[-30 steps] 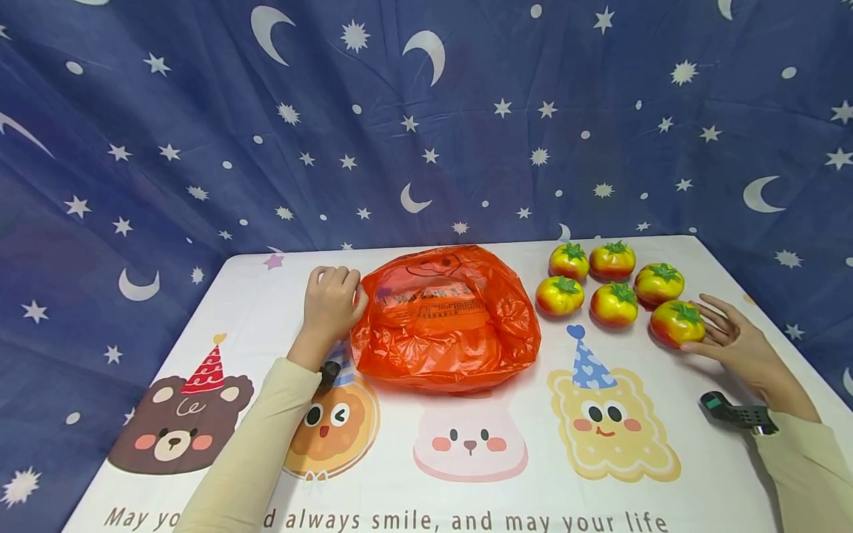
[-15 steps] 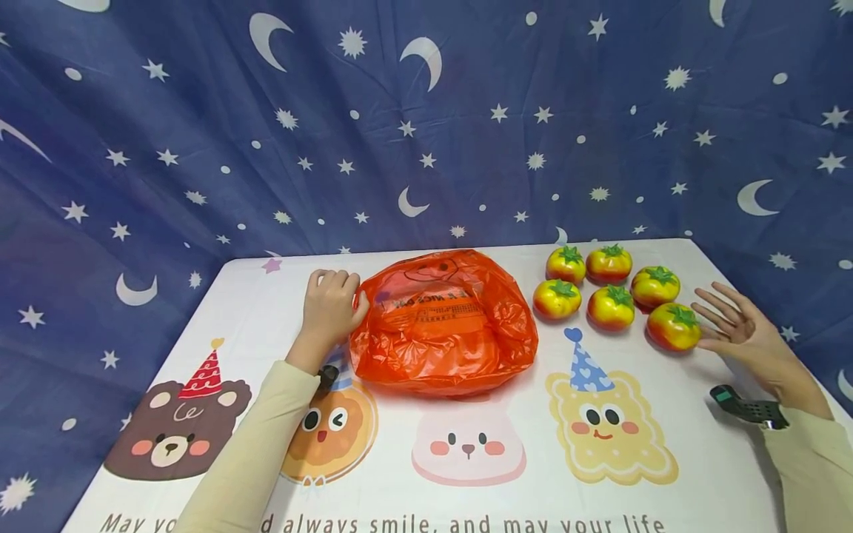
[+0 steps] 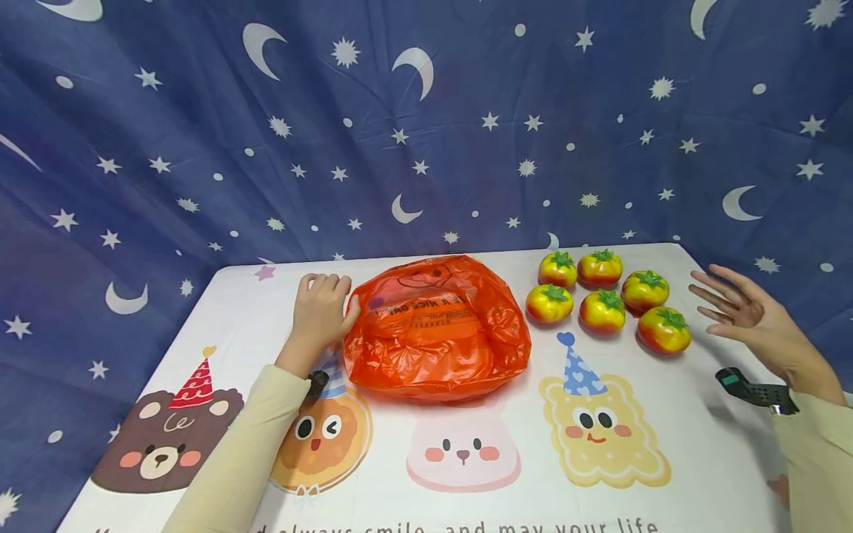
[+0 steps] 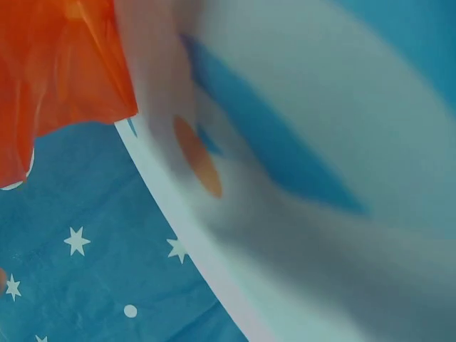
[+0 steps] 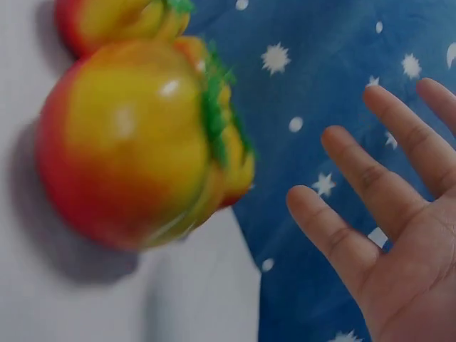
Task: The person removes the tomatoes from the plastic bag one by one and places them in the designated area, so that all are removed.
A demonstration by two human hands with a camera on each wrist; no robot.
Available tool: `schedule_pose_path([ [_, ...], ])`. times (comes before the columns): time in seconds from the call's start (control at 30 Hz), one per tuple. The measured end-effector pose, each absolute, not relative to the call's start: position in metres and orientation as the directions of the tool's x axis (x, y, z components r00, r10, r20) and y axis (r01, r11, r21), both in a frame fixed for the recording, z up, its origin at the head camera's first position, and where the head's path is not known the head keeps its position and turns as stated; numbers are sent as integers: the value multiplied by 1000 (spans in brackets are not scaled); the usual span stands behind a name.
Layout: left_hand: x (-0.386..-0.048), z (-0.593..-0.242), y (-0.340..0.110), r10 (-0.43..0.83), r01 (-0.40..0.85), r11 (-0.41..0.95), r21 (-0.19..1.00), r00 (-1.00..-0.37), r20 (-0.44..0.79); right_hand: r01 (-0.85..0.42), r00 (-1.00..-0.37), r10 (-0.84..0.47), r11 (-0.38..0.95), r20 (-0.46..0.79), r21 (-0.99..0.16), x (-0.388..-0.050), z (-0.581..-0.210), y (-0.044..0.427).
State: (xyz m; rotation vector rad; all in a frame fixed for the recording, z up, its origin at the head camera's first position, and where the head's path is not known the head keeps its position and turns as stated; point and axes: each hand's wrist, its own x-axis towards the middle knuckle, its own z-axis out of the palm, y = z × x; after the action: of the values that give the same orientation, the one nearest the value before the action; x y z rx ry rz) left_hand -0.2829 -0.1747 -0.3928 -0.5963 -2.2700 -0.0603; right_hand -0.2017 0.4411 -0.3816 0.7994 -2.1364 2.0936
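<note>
A thin red plastic bag (image 3: 433, 340) lies with its mouth spread in the middle of the table; printed lettering shows through it. At its left rim my left hand (image 3: 323, 311) has curled fingers and seems to pinch the edge, though the contact itself is hidden. The left wrist view shows the bag (image 4: 64, 78) at upper left and barely any of the hand. To the right, several glossy red-and-yellow tomatoes (image 3: 602, 312) with green leafy tops stand in a cluster. My right hand (image 3: 753, 318) hovers beside the nearest tomato (image 3: 664, 331), fingers spread, holding nothing; the right wrist view shows a gap between fingers and tomato (image 5: 128, 142).
The white tablecloth (image 3: 586, 511) bears cartoon prints and lettering. A blue curtain (image 3: 466, 111) with moons and stars hangs behind the table's back edge. Each wrist wears a dark strapped device, such as the one on the right wrist (image 3: 756, 390).
My right hand has drawn away from the nearest tomato, up and to the right, with its fingers spreading. The left hand keeps its place at the bag's rim. The head view has shifted slightly.
</note>
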Motion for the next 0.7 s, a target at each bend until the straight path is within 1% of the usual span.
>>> schedule_pose_path([
  [0.1,-284,-390,-177,394,431,894,-126,-618,680,-404,-857,-344,-16,385,-915,-205,-371,434],
  [0.2,-283,-384,-177,390,430,896,-116,-632,670,-417,-847,-366,11,385,-909,-209,-360,423],
  [0.37,-280,-369,-171,373,418,903,-99,-648,664,-462,-794,-449,7,410,-887,-220,-343,401],
  [0.47,-275,-357,-164,361,402,912,-87,-682,635,-466,-795,-458,42,398,-884,-226,-334,385],
  [0.57,-268,-343,-154,348,380,923,-67,-746,569,-460,-836,-416,173,359,-871,-229,-326,367],
  [0.7,-259,-329,-142,314,342,940,-20,-837,447,-429,-890,-333,382,311,-819,-233,-315,339],
])
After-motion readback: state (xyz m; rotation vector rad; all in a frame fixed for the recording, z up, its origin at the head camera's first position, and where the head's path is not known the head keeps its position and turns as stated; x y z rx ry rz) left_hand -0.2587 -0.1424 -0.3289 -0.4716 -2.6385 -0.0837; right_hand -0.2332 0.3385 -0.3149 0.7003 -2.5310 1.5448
